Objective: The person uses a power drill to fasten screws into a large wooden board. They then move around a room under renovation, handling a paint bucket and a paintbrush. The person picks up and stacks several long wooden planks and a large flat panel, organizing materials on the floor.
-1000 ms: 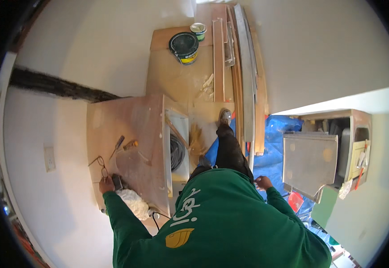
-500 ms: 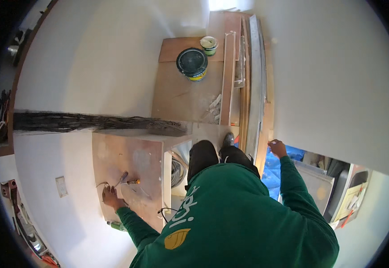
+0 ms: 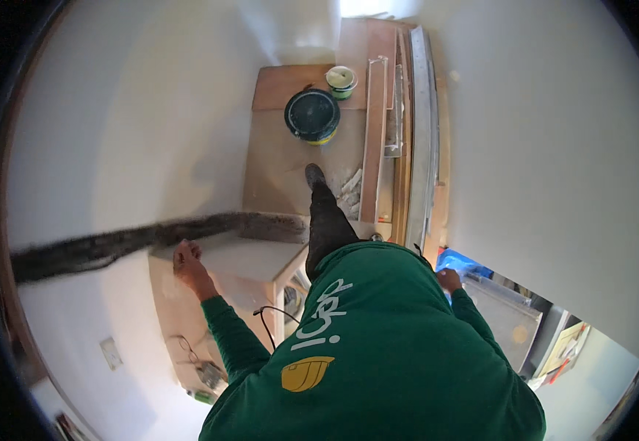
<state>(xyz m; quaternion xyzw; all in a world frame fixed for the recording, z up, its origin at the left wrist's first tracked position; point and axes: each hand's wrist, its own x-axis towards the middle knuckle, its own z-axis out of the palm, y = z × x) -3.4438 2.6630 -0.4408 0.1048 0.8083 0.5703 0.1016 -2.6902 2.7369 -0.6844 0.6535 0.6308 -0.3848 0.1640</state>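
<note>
My left hand point(image 3: 191, 266) hangs over the far part of the wooden cabinet top point(image 3: 239, 261), its fingers curled together; whatever they may hold does not show. Just beyond it runs a dark channel with cables point(image 3: 128, 239) along the wall. My right hand point(image 3: 449, 281) is low at my right side, near a blue plastic sheet point(image 3: 460, 262); its fingers are mostly hidden. One foot in a dark shoe point(image 3: 315, 175) is set forward on the brown board floor, short of a dark lidded bucket point(image 3: 312, 116).
Behind the bucket stands a small open tub point(image 3: 341, 81) of pale paste. Long boards and a metal profile point(image 3: 422, 132) lie along the right wall. White scraps point(image 3: 350, 187) lie beside them. Blurred tools point(image 3: 209, 375) and a thin wire point(image 3: 185, 349) are on the cabinet's near end.
My left hand has left the tools and moved forward over the cabinet. My right hand has come away from the board edge and back toward my body. One foot has stepped forward.
</note>
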